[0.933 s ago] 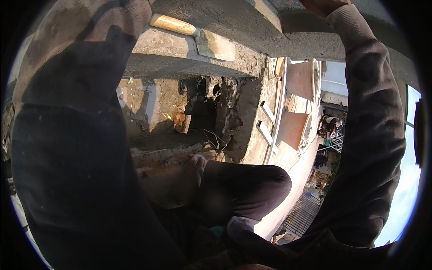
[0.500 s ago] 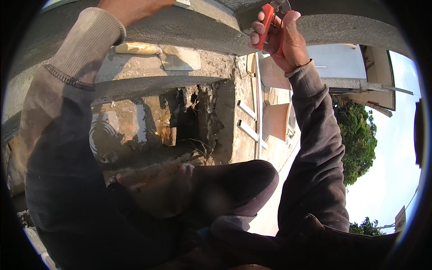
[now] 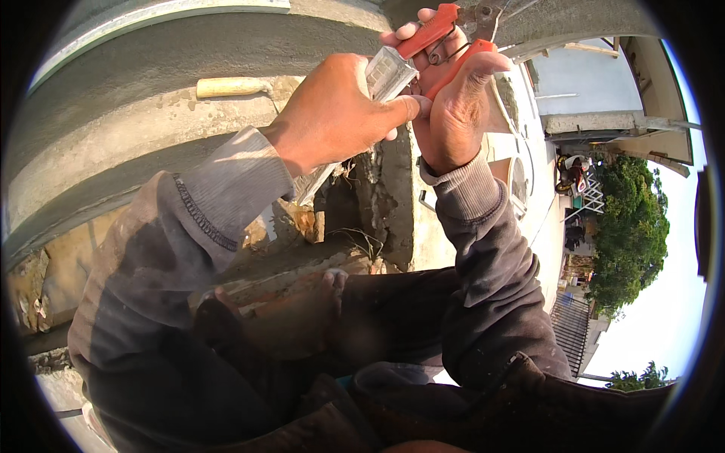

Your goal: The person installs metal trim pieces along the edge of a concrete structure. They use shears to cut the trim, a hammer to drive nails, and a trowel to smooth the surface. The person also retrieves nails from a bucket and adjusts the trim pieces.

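A pale metal strip (image 3: 162, 21) runs along the concrete at the upper left. Below it a trowel (image 3: 232, 87) lies on a ledge (image 3: 174, 113), wooden handle in plain sight, its blade mostly behind the left hand (image 3: 341, 108). That hand is closed in a grip round a pale bar (image 3: 390, 73) — one squared end juts up past the thumb, right in front of the other palm. The right hand (image 3: 451, 102) clasps red snips (image 3: 430, 32), fingers over the upper handle and thumb along the lower; the handles stand apart — a spring shows between them — and the metal head points up and right. Farther right are a barred gate (image 3: 572, 325) and a tree (image 3: 630, 234).
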Available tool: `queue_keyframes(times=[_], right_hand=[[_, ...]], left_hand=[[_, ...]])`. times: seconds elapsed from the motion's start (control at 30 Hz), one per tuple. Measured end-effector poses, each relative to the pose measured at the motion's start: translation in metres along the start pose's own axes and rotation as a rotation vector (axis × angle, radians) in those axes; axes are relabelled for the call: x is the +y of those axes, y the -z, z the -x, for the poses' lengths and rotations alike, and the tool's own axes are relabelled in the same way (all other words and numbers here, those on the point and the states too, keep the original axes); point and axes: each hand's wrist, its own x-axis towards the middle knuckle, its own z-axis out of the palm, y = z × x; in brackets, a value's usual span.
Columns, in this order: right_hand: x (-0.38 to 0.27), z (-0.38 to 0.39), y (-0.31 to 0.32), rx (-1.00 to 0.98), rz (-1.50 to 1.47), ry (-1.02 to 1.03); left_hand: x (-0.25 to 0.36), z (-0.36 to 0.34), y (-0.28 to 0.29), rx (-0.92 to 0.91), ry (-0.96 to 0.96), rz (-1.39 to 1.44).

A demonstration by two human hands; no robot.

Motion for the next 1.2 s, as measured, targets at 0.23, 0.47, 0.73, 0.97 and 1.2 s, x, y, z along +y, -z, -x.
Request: queue_keyframes(times=[0.23, 0.47, 0.73, 0.97, 1.2], right_hand=[[-0.001, 0.017, 0.004, -0.053, 0.277, -0.023], [-0.002, 0.020, -0.013, -0.166, 0.458, 0.027], [-0.077, -0.080, -0.022, -0.389, 1.705, 0.398], [-0.049, -0.149, -0.044, -0.631, 2.356, 0.543], [-0.040, -0.176, -0.092, -0.751, 2.563, 0.586]], left_hand=[[-0.007, 0.007, -0.007, 0.054, -0.249, -0.242], [-0.036, 0.010, -0.007, 0.089, -0.319, -0.157], [-0.025, -0.031, 0.135, 0.684, -0.488, -0.726], [-0.039, -0.037, 0.178, 0.727, -0.204, -1.071], [-0.037, -0.036, 0.184, 0.716, -0.197, -1.086]])
